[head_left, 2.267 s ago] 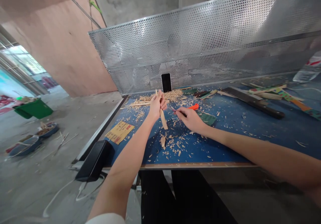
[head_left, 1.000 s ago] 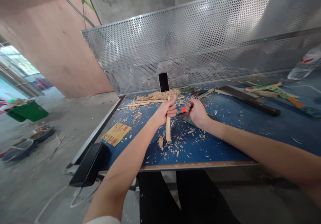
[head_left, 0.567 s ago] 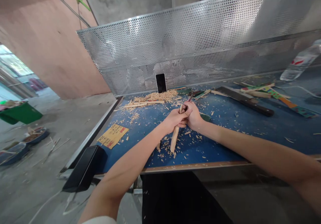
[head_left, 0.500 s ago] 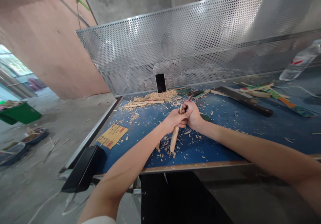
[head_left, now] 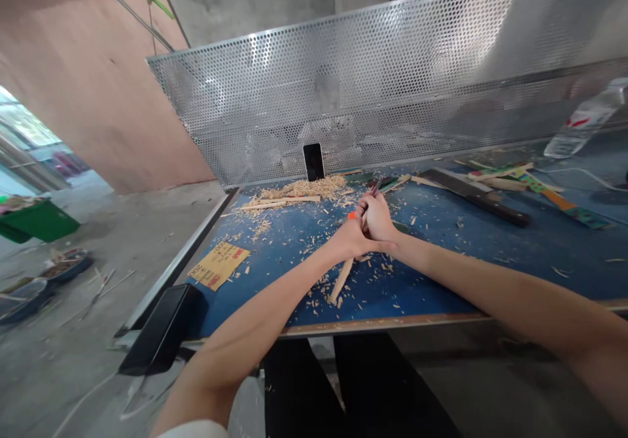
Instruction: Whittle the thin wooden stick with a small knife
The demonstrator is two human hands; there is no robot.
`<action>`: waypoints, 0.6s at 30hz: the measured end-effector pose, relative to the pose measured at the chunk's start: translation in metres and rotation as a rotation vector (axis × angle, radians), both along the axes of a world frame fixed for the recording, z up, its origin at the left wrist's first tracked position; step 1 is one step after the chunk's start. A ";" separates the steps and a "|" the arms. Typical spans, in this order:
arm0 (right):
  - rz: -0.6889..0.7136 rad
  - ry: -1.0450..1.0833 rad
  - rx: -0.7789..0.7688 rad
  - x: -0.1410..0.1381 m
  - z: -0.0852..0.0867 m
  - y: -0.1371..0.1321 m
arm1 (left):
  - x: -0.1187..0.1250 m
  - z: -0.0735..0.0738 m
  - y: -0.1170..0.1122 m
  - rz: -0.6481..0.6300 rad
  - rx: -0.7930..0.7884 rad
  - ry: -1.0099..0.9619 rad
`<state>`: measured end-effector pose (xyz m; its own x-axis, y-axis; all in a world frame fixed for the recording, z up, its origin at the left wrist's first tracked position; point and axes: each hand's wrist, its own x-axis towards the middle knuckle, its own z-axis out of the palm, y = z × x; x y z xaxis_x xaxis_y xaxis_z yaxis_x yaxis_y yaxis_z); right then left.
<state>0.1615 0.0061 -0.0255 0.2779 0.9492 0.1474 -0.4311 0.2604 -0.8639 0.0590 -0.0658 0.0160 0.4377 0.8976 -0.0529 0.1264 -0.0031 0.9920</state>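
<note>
Both hands meet over the blue tabletop (head_left: 275, 274). My left hand (head_left: 350, 238) is closed around a pale wooden stick (head_left: 341, 282), whose lower end slants out beneath it; most of its fingers are hidden, and its thumb stretches across to my right wrist. My right hand (head_left: 379, 218) is closed in a fist on a thin purplish tool (head_left: 377, 187) that pokes out above the knuckles; its kind cannot be made out. A small orange piece (head_left: 352, 216) shows just beyond the left hand, and what it belongs to is hidden.
Wood shavings (head_left: 314, 189) are heaped before an upright phone (head_left: 314, 162). To the right lie a cleaver (head_left: 475, 196) and a patterned strip (head_left: 559, 196), with a water bottle (head_left: 583, 121) behind. Sandpaper (head_left: 219, 265) and a black box (head_left: 164, 330) are left. A perforated metal panel (head_left: 343, 85) stands behind.
My left hand has turned, its thumb now reaching over the right wrist. The orange piece has come into view, and less of the stick shows.
</note>
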 end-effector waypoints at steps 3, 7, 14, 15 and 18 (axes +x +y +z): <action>0.005 0.005 -0.015 0.000 -0.001 -0.004 | 0.004 -0.008 0.004 -0.038 0.148 0.107; -0.013 -0.059 -0.036 0.002 -0.001 -0.006 | -0.001 -0.006 0.005 -0.087 0.177 0.230; -0.048 -0.023 -0.039 -0.001 -0.001 -0.001 | -0.012 0.001 0.005 -0.180 0.169 0.150; -0.045 -0.007 -0.033 0.000 -0.001 0.001 | -0.013 -0.001 0.007 -0.155 0.201 0.152; -0.032 0.021 -0.015 0.005 -0.001 0.005 | -0.014 -0.008 0.017 -0.010 0.311 0.178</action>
